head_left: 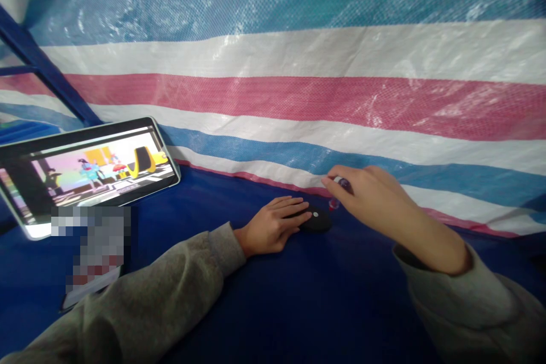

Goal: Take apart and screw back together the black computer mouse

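Note:
A black computer mouse (316, 220) with a small white round mark on top lies on the blue surface. My left hand (273, 224) rests low at its left end, the fingers over the top and far side and the thumb along the near side. Above and to the right of the mouse, my right hand (362, 196) is closed in a pinch. It holds a small see-through purplish object (343, 183) with a red lower end, tilted and pointing down toward the mouse. The fingers hide much of this object, so its kind cannot be made out.
At the left a tablet (166, 185) stands tilted, its screen showing a bright cartoon-like picture. A flat, phone-like thing (91, 290), partly pixelated, lies before it. Striped plastic sheeting (273, 94) rises behind the blue surface (315, 301); a blue frame bar (63, 82) slants at far left.

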Action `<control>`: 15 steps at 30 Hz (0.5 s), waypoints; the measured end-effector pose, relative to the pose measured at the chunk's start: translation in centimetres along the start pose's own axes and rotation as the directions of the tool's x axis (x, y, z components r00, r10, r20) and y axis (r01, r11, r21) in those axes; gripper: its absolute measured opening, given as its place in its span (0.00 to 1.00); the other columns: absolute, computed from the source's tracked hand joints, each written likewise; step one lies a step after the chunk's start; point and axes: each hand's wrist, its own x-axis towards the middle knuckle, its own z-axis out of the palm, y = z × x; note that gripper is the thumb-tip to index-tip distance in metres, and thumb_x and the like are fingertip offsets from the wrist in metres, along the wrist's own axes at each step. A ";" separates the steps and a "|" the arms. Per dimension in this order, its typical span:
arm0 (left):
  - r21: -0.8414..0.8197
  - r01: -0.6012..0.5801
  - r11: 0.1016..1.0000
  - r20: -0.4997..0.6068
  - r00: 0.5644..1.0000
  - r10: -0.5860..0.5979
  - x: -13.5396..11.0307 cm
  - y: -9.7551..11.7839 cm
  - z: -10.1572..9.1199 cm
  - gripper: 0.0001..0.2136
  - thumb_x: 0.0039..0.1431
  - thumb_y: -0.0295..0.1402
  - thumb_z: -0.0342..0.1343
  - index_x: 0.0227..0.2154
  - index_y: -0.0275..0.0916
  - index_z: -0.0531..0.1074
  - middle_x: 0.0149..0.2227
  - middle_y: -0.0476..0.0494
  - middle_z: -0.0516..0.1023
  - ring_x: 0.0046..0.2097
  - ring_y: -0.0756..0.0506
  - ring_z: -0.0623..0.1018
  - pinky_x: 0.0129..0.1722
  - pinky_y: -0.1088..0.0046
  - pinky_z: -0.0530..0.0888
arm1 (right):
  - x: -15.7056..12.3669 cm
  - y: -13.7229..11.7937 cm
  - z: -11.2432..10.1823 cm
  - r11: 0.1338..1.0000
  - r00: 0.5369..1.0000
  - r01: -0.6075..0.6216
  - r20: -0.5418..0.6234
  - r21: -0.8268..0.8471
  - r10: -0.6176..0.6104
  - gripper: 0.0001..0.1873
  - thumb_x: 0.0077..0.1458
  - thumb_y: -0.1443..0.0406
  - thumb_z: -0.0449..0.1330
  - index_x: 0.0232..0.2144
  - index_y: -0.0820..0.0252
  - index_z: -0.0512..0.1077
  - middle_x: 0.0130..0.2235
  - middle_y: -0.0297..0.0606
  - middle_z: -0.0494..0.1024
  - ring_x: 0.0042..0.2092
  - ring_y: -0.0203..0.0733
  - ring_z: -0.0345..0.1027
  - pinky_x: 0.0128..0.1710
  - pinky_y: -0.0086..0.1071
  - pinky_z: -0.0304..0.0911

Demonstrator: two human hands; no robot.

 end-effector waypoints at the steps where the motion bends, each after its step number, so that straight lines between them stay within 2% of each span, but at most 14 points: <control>1: 0.000 0.002 1.000 0.002 1.000 -0.002 0.0 0.0 0.0 0.20 0.64 0.29 0.49 0.59 0.39 0.64 0.60 0.38 0.68 0.63 0.41 0.66 0.62 0.54 0.65 | 0.0 0.0 -0.1 1.000 1.000 -0.004 -0.010 -0.004 0.004 0.17 0.62 0.56 0.48 0.34 0.54 0.75 0.25 0.36 0.78 0.29 0.44 0.73 0.29 0.33 0.55; 6: 0.005 0.009 1.000 0.012 1.000 -0.009 0.0 0.1 -0.1 0.19 0.64 0.29 0.50 0.58 0.39 0.65 0.60 0.38 0.68 0.63 0.41 0.66 0.62 0.55 0.65 | 0.0 0.4 -0.2 1.000 0.998 -0.016 -0.062 -0.007 0.015 0.16 0.61 0.58 0.49 0.35 0.54 0.76 0.27 0.37 0.80 0.29 0.45 0.73 0.30 0.34 0.55; 11: -0.003 0.015 1.000 -0.002 1.000 -0.015 0.2 0.2 -0.2 0.20 0.64 0.29 0.49 0.58 0.39 0.65 0.59 0.38 0.69 0.63 0.41 0.66 0.62 0.55 0.65 | -0.1 0.5 -0.6 1.000 0.997 0.000 -0.077 0.004 0.001 0.17 0.61 0.59 0.49 0.32 0.56 0.77 0.27 0.38 0.80 0.29 0.44 0.72 0.30 0.34 0.56; 13: 0.001 0.038 0.999 0.014 0.999 -0.038 0.2 0.2 -0.1 0.21 0.64 0.30 0.50 0.60 0.40 0.63 0.60 0.38 0.68 0.63 0.41 0.66 0.62 0.55 0.64 | -0.2 0.6 -0.9 0.998 0.998 0.030 -0.050 0.050 -0.027 0.17 0.60 0.60 0.49 0.31 0.55 0.77 0.28 0.37 0.80 0.30 0.43 0.73 0.30 0.33 0.57; 15: 0.007 0.062 0.998 0.042 0.997 -0.062 0.1 0.1 0.0 0.24 0.63 0.30 0.51 0.61 0.40 0.60 0.61 0.37 0.66 0.64 0.40 0.65 0.63 0.52 0.63 | -0.5 0.7 -1.1 0.990 0.995 0.091 0.027 0.109 -0.095 0.16 0.60 0.61 0.50 0.30 0.54 0.77 0.29 0.35 0.81 0.30 0.41 0.73 0.31 0.32 0.59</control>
